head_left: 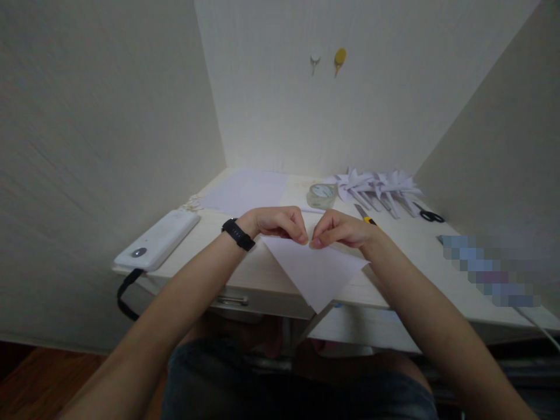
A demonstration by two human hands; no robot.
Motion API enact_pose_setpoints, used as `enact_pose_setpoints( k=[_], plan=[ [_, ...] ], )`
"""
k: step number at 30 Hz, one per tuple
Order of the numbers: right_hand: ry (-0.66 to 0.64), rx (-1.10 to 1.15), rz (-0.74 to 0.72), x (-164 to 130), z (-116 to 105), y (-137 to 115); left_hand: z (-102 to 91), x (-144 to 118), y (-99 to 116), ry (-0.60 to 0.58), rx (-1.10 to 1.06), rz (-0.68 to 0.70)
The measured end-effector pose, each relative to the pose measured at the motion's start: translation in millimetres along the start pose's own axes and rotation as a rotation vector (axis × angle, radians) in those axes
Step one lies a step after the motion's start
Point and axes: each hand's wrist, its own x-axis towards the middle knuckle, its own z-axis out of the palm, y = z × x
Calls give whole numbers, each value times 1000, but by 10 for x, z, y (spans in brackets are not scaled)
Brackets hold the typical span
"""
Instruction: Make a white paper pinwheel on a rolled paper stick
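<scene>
Pinching a white triangular paper — left hand, right hand, fingertips narrowed on its top edge, pale smooth desk.

A pale desk sits in a three-walled nook, and everything else can be placed from it. Behind the desk rises a cream back wall, brightest just above the desktop, where two small hooks hang high up: a white hook and, just beside it, a yellow hook. To the left of the desk a side wall in a dull cream (faintly textured) runs toward the viewer; to its right another side wall lies in shade. Under the desk's front edge a drawer handle shows. Below the desk, at far left, is dark wooden floor.
</scene>
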Motion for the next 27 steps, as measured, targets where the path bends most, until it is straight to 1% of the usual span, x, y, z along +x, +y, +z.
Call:
enact_pose_setpoints(
  k=[3,7,10,14,16,18,20,22,25,27],
  plan=[
    [16,-26,7,-20,-33,-26,28,23,40,14,-33,26],
    [29,-86,2,-40,-76,-58,41,46,73,67,-53,24],
    [18,-124,12,-67,-112,-68,2,37,52,84,-35,19],
    [50,-159,1,-134,-169,-91,-73,-7,11,157,-65,6],
    [61,-159,5,-167,-194,-105,-114,-30,-7,146,-106,-12],
    [73,-148,12,-193,-216,-114,-163,-49,-26,90,-127,-27],
    [95,-132,11,-211,-236,-115,-221,-66,-44,34,-136,-17],
    [119,-116,11,-225,-252,-112,-285,-85,-61,8,-148,8],
    [145,-92,27,-249,-274,-107,-393,-140,-96,26,-166,47],
    [164,-67,47,-274,-292,-103,-474,-199,-133,69,-173,50]
  ],
)
